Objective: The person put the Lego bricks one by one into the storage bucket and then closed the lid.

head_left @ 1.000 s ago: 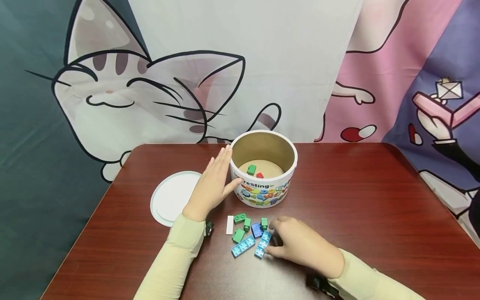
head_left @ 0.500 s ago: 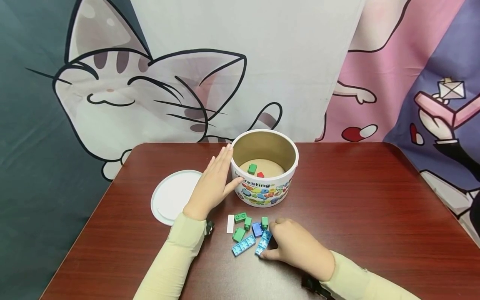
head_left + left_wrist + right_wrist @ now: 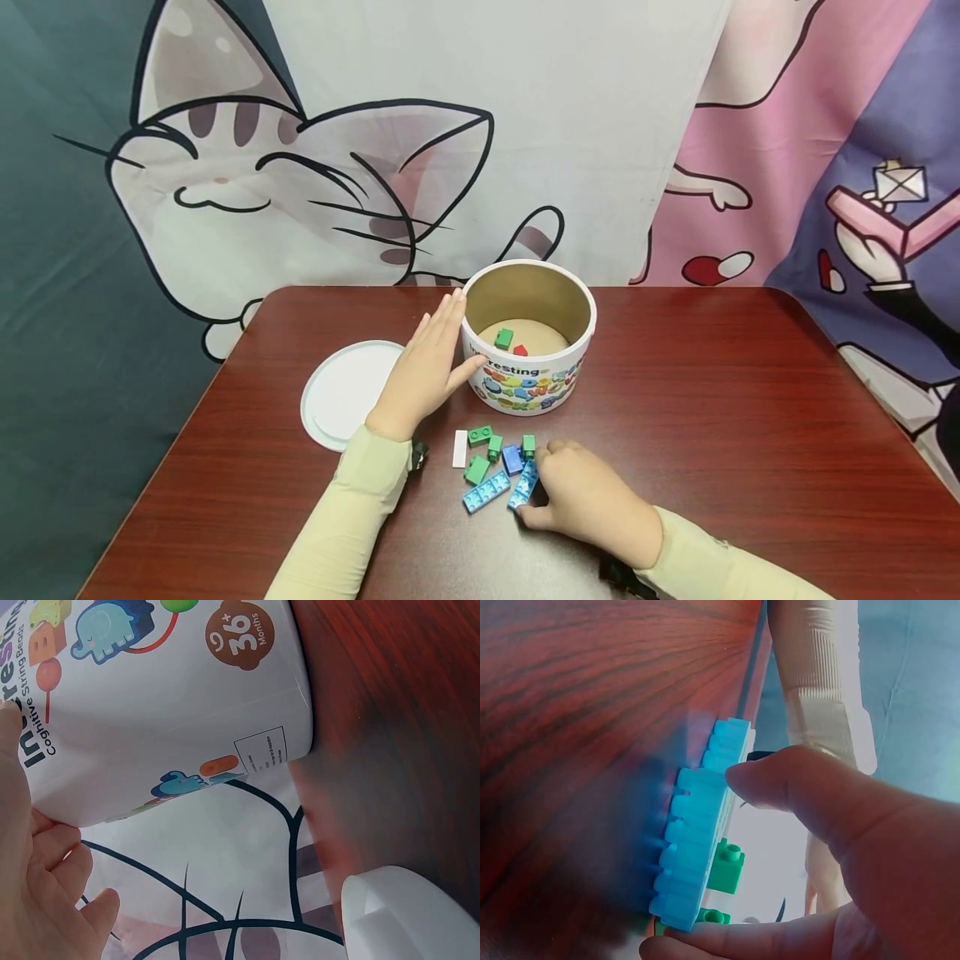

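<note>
My left hand lies with straight fingers against the left side of a round white tub, printed with colourful beads. A green brick and a small red piece lie inside the tub. Below it, my right hand pinches a light blue toy brick lengthwise, thumb at one end and fingers at the other. A second light blue brick lies beside it on the table. Close by are a darker blue brick, several green bricks and a white piece.
A round white lid lies on the dark red wooden table, left of the tub and partly behind my left forearm. Behind the table's far edge hangs a cloth with cartoon animals.
My right hand has shifted slightly left and closed its thumb and fingers onto the light blue brick, which has turned and moved a little. The left hand stays at the tub.
</note>
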{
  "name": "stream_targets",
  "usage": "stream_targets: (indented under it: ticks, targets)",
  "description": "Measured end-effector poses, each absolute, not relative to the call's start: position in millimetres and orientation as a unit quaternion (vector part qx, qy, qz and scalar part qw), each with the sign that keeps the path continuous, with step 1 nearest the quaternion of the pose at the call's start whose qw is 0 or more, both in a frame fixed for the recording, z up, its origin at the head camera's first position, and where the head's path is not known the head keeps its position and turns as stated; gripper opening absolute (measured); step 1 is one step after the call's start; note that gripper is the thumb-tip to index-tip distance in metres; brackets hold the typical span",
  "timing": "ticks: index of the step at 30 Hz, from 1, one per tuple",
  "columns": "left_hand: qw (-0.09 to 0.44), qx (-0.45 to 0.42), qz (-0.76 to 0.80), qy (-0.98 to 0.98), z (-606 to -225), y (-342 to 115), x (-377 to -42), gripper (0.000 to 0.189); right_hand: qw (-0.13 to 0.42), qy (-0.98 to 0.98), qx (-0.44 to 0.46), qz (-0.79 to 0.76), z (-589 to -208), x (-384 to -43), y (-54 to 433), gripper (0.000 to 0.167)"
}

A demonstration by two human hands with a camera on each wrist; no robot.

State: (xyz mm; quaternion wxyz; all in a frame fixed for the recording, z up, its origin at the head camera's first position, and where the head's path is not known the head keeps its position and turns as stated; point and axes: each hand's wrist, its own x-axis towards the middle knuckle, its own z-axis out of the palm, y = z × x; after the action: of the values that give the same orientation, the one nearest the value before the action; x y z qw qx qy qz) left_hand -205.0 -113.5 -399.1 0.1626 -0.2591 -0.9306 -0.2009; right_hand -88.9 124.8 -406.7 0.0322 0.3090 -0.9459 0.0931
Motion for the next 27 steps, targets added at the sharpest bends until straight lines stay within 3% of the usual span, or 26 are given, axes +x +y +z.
stream_targets:
  ticks: [12, 27]
  targets:
    - [0.161, -0.255, -0.201, -0.932, -400, -113, -205, 0.087, 0.019, -0.942, 0.312, 0.119, -393, -92, 133, 0.046]
    - [0.166, -0.258, -0.200, -0.931, -399, -114, -205, 0.088, 0.057, -0.938, 0.274, 0.206, -373, -101, 138, 0.045]
